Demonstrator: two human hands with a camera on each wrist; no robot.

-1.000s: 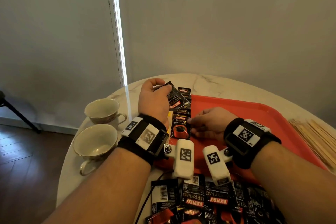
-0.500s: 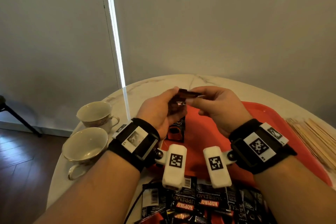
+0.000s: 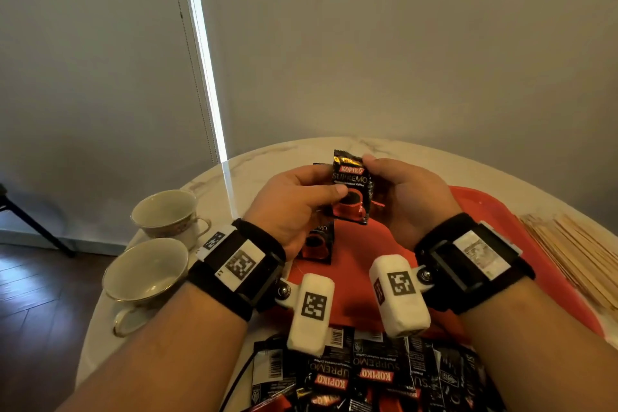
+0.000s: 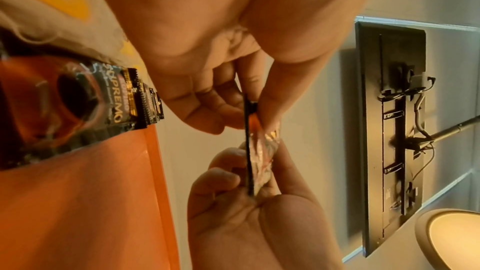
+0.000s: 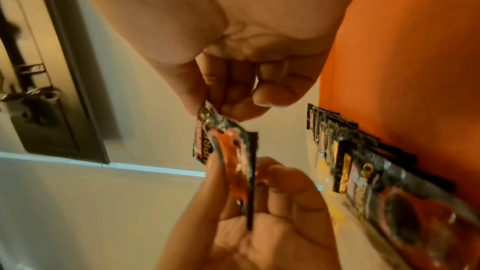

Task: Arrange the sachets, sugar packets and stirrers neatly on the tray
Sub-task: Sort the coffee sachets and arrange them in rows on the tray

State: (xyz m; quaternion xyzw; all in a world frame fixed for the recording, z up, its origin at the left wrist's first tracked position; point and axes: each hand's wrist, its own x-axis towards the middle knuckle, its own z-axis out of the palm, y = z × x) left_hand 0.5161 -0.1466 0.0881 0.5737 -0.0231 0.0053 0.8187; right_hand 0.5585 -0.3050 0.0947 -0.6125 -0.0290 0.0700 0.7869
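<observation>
- Mid-frame in the head view, a coffee sachet [image 3: 351,189] stands upright between both hands, lifted above the red tray [image 3: 485,211].
- Left hand [image 3: 294,204] pinches its lower left edge with the thumb in front.
- Right hand [image 3: 408,197] pinches its upper right edge.
- More sachets [image 3: 317,241] lie in a row on the tray, below the left hand.

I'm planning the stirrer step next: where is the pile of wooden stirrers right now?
In the head view, the wooden stirrers lie on the marble table at the far right, just outside the red tray's right edge.
</observation>
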